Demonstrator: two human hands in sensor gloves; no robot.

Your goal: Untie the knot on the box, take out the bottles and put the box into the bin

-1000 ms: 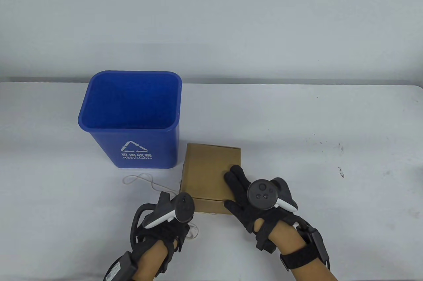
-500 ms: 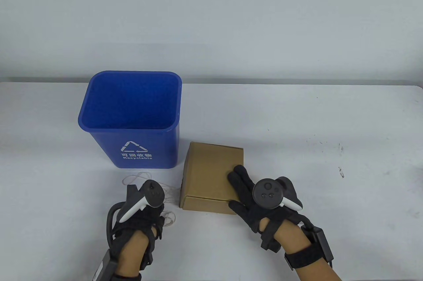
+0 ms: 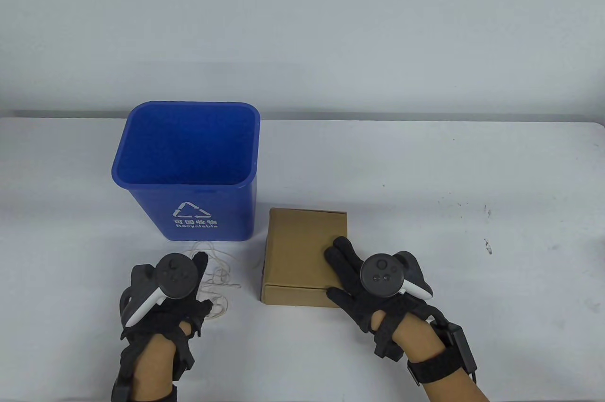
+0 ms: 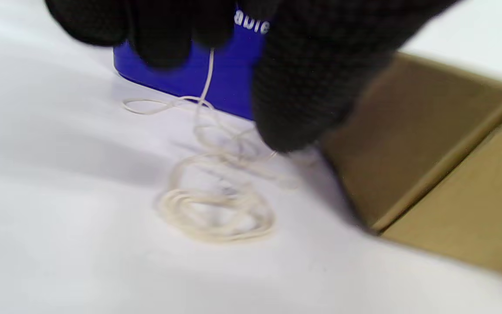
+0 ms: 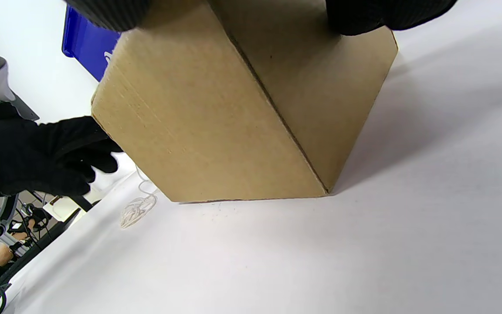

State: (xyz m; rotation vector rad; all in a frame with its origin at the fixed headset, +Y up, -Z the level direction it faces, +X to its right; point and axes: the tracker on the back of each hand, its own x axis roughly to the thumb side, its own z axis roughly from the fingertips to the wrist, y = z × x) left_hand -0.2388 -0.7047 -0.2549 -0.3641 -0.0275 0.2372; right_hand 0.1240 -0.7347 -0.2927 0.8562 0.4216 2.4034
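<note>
A closed brown cardboard box [image 3: 298, 250] lies on the white table [image 3: 425, 175], just right of the blue recycling bin [image 3: 189, 213]. My right hand [image 3: 342, 262] rests flat on the box's top near its front right corner, fingers straight and thumb at the front edge. A loose cream string [image 3: 217, 279] lies piled on the table left of the box. My left hand [image 3: 191, 279] hovers over the pile. In the left wrist view one strand [image 4: 209, 69] runs up from the pile [image 4: 216, 209] into my fingertips [image 4: 159, 48], which pinch it. No bottles are in sight.
The bin stands upright with its mouth open and nothing visible inside. Small dark specks mark the table at the right [image 3: 487, 246]. The table's back edge meets a plain grey wall [image 3: 302, 33].
My left hand has moved left, away from the box's front left corner, drawing the string with it into a pile beside the box. The right hand and the box have barely shifted.
</note>
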